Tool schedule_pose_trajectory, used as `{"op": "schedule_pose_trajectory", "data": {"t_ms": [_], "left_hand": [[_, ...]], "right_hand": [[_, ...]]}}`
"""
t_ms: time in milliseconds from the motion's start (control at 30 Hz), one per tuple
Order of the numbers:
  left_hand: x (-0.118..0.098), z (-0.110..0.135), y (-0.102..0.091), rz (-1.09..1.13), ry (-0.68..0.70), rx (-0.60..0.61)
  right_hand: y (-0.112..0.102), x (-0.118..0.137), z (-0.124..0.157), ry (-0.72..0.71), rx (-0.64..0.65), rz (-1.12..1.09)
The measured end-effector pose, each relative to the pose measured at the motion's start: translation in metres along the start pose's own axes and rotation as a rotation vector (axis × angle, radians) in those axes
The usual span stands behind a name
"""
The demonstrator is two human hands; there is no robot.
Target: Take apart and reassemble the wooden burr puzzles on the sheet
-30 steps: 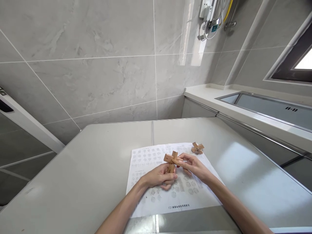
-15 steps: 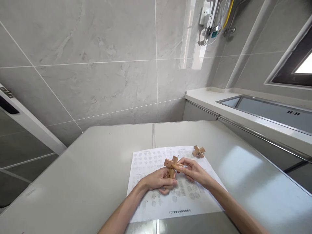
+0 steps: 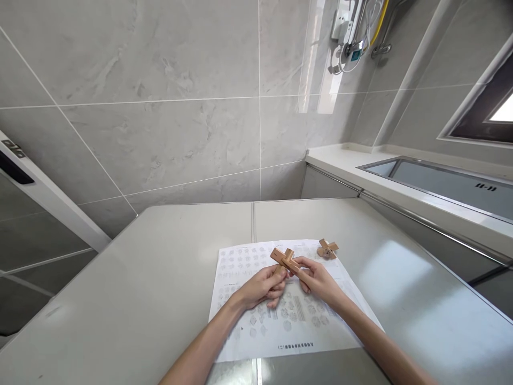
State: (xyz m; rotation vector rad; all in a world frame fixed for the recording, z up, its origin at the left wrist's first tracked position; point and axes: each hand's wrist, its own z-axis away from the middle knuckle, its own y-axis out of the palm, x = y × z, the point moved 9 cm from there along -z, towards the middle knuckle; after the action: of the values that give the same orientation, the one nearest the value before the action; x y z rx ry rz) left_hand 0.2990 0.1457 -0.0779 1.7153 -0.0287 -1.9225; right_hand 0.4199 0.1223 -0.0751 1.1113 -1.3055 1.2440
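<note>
Between my hands, above the paper, is a cross-shaped wooden burr puzzle [image 3: 287, 258] made of interlocking brown bars. My left hand [image 3: 265, 285] grips its lower bar, thumb on top and the other fingers curled below. My right hand [image 3: 315, 275] pinches the right end of a slanted bar. Part of the puzzle is hidden by my fingers. Beneath lies a white printed sheet [image 3: 232, 342] with rows of small diagrams. Near the sheet's upper right corner sits a second wooden puzzle piece group [image 3: 328, 249], cross-like on top, its lower part hard to make out.
A pale folding table [image 3: 120, 299] with a centre seam carries the sheet. Behind it rises a grey tiled wall [image 3: 180, 133]. At the right a white counter [image 3: 340, 160] with a sink [image 3: 441, 184] runs alongside the table. A white-framed door [image 3: 60, 198] stands at the left.
The puzzle has turned and tilted in my hands, its slanted bar now running down towards my right hand. My left thumb has moved up onto the lower bar.
</note>
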Motion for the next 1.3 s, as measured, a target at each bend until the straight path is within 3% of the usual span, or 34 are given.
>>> {"op": "schedule_pose_trajectory", "data": {"t_ms": [167,367,900,1133,1300], "left_hand": [[0.000,-0.001,-0.001,0.062,-0.018,-0.013],[-0.002,0.001,-0.001,0.180,0.011,-0.014],[-0.007,0.004,0.004,0.226,0.028,-0.001],[-0.004,0.000,-0.001,0.242,0.051,-0.021],[-0.004,-0.002,-0.001,0.250,0.069,-0.013]], "right_hand": [[-0.009,-0.002,-0.002,-0.022,-0.085,-0.049],[-0.003,0.003,-0.002,-0.035,-0.002,-0.069],[0.012,0.003,0.001,-0.044,0.129,-0.110],[0.018,0.004,0.004,0.021,0.167,-0.175],[0.023,-0.005,0.006,0.146,0.196,-0.392]]}}
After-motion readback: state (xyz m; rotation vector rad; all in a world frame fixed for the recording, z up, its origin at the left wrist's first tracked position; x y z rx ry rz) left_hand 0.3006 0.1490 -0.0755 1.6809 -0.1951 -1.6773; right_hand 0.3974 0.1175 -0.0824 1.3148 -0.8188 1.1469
